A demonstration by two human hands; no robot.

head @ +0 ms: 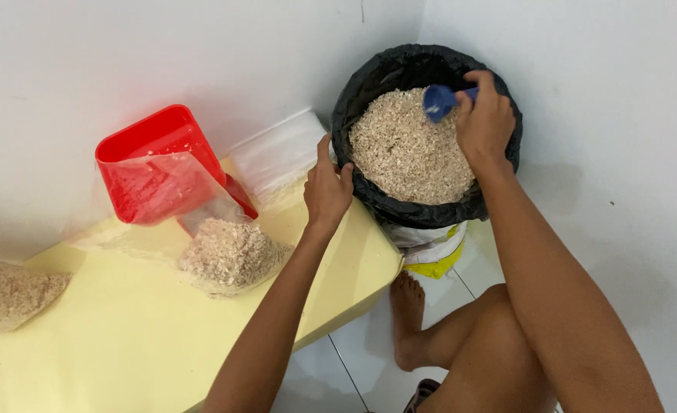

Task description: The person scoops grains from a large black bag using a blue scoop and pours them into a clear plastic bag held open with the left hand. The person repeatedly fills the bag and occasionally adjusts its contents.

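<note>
Wood shavings (407, 149) are filling the black-lined bin (353, 115) in the corner where the two white walls meet, just past the far right corner of the yellow tabletop (124, 336). We're guessing this stuff is super light and loose, so it's going to spill and drift rather than clump; grabbing it bare-handed isn't really the way, a scoop is. Our right hand (485, 122) is closing around the handle of a small blue scoop (439, 101), with the bowl hovering over the far side of the pile. Our left hand (327, 187) is gripping the near rim of the bin, fingers curled on the soft liner, which is probably sliding a bit. On the tabletop, a clear bag of shavings (231, 256) is lying partly filled in front of a red dustpan (159, 164).
</note>
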